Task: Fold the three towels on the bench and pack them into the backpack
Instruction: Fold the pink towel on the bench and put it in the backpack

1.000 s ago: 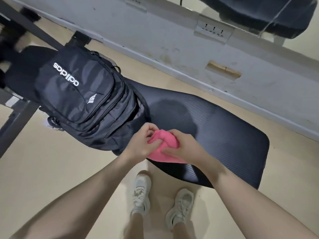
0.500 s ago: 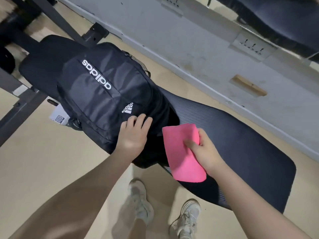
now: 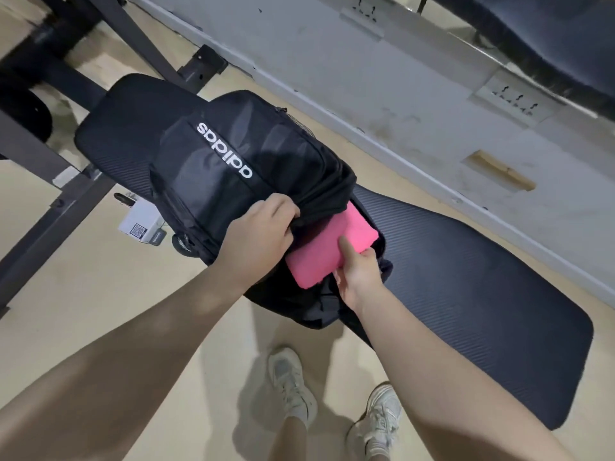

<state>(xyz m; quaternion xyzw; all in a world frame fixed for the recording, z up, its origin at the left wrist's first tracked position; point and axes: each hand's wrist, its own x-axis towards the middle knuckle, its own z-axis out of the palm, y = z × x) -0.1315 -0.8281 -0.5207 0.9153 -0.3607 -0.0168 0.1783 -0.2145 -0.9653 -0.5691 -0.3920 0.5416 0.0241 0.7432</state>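
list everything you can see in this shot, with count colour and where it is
backpack: 1, black with white lettering, lying on the bench, its mouth held open
towel: 1, pink, folded, partway into the backpack's mouth
bench: 1, black ribbed pad, running from upper left to lower right
metal frame: dark bars, at the left
small box: 1, white with a printed code, on the floor under the backpack's left edge
wall sockets: 2 plates in view, grey, on the wall at the top
shoes: 2, white, on the beige floor at the bottom
left hand: grips the backpack's opening edge
right hand: holds the towel's near end
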